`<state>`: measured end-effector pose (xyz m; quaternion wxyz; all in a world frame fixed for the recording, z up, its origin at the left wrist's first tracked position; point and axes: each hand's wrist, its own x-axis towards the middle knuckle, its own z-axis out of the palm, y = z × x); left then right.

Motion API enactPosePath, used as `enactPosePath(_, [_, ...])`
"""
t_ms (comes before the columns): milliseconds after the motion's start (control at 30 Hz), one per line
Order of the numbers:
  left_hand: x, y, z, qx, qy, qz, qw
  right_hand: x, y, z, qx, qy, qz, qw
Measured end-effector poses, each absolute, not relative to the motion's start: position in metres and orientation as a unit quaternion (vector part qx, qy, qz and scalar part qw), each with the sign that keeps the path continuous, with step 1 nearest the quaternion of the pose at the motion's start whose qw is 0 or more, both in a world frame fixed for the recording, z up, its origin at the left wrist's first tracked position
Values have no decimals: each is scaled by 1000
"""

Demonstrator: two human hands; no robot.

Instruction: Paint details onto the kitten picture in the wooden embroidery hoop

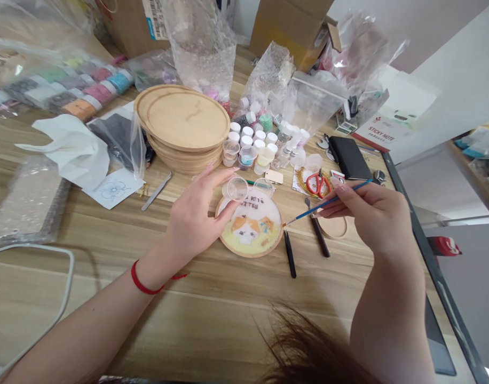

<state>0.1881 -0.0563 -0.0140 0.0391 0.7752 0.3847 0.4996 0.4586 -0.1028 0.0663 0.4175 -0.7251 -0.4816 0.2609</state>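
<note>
My left hand [196,216] holds a small transparent plastic pot [237,188] between thumb and fingertips, just above a round wooden plaque [250,224]. The plaque bears a picture of an orange-and-white cat on yellow, with dark lettering above it. My right hand [372,213] pinches a thin blue paintbrush [328,202], its tip at the plaque's right rim. A second small transparent pot [264,186] lies at the plaque's far edge. The left hand's fingers hide the plaque's upper left part.
On the wooden table [212,298] lie black tweezers [290,254], a dark tool [318,233], a small wooden disc [334,226] and red scissors [317,184]. Behind stand stacked wooden trays [184,122], several small pots [248,141] and plastic bags.
</note>
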Motion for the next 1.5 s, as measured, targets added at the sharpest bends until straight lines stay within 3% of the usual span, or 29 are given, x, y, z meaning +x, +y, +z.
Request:
enactPosePath(1100, [189, -56, -14, 776, 385, 499, 28, 453, -104, 64, -717, -498, 314, 373])
enactPosePath(1500, [190, -55, -13, 771, 383, 508, 35, 449, -104, 65, -687, -500, 328, 412])
